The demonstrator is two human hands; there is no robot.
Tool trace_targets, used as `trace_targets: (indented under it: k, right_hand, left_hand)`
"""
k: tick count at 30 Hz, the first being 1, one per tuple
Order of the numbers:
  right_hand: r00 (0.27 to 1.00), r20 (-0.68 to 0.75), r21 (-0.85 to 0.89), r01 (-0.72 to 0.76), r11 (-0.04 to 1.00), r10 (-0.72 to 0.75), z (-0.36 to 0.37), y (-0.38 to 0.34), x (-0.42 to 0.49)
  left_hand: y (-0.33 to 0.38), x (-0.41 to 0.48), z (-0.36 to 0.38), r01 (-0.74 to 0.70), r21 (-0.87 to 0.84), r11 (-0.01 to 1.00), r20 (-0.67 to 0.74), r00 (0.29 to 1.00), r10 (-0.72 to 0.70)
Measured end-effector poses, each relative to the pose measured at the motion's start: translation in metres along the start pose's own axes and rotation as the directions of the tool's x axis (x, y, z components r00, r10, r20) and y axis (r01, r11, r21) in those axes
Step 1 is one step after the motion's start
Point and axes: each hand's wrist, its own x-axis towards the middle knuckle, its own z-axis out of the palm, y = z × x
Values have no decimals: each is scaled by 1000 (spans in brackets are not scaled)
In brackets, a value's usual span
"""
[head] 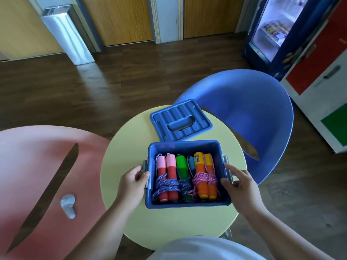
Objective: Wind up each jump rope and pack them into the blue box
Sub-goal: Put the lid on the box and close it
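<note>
At the bottom edge we see a white garment (202, 248), cut off by the frame. Both forearms reach forward to the blue plastic box (187, 203), which stands on the round pale-yellow table (129, 222).

The left hand (134, 182) grips the box's left side, thumb on the rim and fingers curled at the grey left clip (145, 166). The right hand (240, 182) grips the right side the same way at the grey right clip (228, 170). The fingertips of both hands are partly hidden behind the clips.

Inside the box lie the wound jump ropes, side by side:
- the red-and-pink-handled rope (167, 177), bound in blue cord;
- the green-handled rope (182, 166), its lower end mostly hidden under cord;
- a light-blue handle (191, 162), largely covered by its neighbours;
- the orange-and-yellow-handled rope (204, 184), bound in pink cord.

Just beyond the box, the ribbed blue lid (180, 121) lies on the table, overhanging the far edge.

A pink chair (28, 166) stands to the left, carrying a small grey object (68, 205) that we cannot identify. A blue chair (253, 109) stands to the right. Farther off are a silver bin (65, 34) and a lit drinks fridge (272, 29), its contents blurred.
</note>
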Motion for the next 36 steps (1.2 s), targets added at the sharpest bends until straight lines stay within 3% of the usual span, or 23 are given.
trace_targets:
  k: [6, 12, 22, 30, 36]
  right_hand:
    - [994, 90, -95, 65, 993, -56, -9, 0, 8]
    - [984, 169, -95, 72, 993, -55, -9, -3, 5]
    - [988, 157, -79, 10, 997, 2, -14, -7, 17]
    - [998, 39, -100, 49, 994, -45, -21, -66, 103]
    - [992, 125, -202, 18, 979, 7, -1, -93, 194]
  left_hand:
    - [2, -17, -2, -39, 131, 991, -76, 996, 49]
    - [2, -22, -1, 17, 101, 995, -91, 996, -8]
    - [3, -14, -9, 14, 91, 996, -77, 997, -7]
    - [65, 56, -3, -70, 193, 979, -53, 995, 82]
    - [98, 136, 22, 17, 199, 980, 61, 998, -30]
